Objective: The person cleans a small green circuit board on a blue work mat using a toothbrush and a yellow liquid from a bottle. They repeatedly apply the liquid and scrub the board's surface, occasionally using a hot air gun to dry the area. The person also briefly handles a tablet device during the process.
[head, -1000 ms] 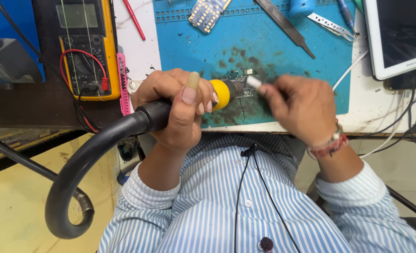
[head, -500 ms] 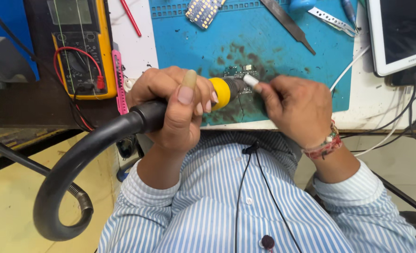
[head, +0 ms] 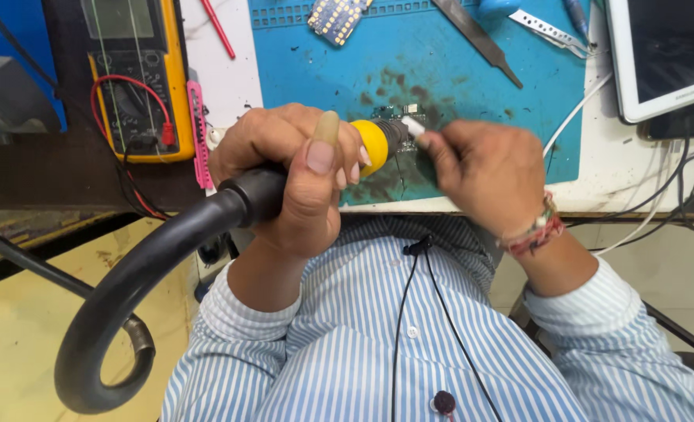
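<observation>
Right now the left hand [head: 300, 176] is wrapped around a hot-air handpiece [head: 374, 144], its fingers clamped on the black grip with the thumb lying along the top. That tool's long axis runs nearly level across the view, from the thick black hose [head: 128, 297] at lower left up to the yellow collar and dark nozzle, which points right toward a small circuit board [head: 402, 117] on the blue work mat [head: 456, 78]. From the opposite side, the right hand [head: 484, 176] meets it, fingers pinched together on a slim pale tool [head: 413, 126] whose tip sits just beside the nozzle, above the board. Both hands hover at the near edge of the bench [head: 620, 172]. A yellow multimeter [head: 132, 74] lies well to the left, and a white tablet [head: 667, 55] at far right.
</observation>
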